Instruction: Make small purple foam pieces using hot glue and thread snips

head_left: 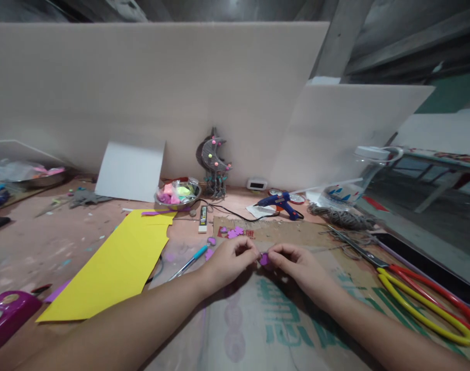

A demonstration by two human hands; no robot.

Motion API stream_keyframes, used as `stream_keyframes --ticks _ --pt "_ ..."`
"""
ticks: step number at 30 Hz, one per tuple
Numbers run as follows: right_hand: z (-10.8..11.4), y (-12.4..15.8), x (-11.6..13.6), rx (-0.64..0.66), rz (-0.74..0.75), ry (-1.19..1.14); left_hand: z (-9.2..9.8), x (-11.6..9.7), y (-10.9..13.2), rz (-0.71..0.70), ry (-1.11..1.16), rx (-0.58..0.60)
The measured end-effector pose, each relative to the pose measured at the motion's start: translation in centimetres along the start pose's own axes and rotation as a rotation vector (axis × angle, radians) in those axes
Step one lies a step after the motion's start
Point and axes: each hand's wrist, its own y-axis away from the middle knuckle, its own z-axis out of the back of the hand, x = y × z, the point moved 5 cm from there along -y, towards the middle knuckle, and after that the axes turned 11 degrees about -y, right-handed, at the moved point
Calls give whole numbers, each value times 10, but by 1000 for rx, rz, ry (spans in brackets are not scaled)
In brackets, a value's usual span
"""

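Note:
Between my two hands is a small purple flower cutout (264,259), held just above the printed cardboard. The fingertips of my left hand (235,260) pinch its left side. My right hand (297,265) grips it from the right with thumb and forefinger. Beyond the hands, several similar purple flower pieces (235,233) lie on the cardboard (297,232). To the left of my left hand a blue pen (190,261) rests at a slant, with more purple pieces (211,240) by its tip.
Yellow paper (111,268) spreads at left. Red-and-yellow scissors (424,293) and a dark phone (428,263) lie right. Behind stand a blue glue gun (277,202), grey yarn (343,216), a plastic bottle (347,180), a metal bowl (177,193) and a moon ornament (215,154).

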Motion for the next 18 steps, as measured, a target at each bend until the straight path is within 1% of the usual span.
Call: stream_keyframes --ticks 5,8,10,13,18 --pt "0 0 0 -20 5 -21 1 -3 1 -47 -174 -39" --pt "1 0 0 -18 19 -7 -1 -4 2 -70 -256 -27" --pt "2 -1 -1 -7 18 8 -2 -3 3 -54 -268 -20" --pt "3 -2 -1 11 30 40 -2 -1 5 -38 -245 -49" --pt "1 -1 3 32 84 123 2 -7 5 -167 -307 -101"
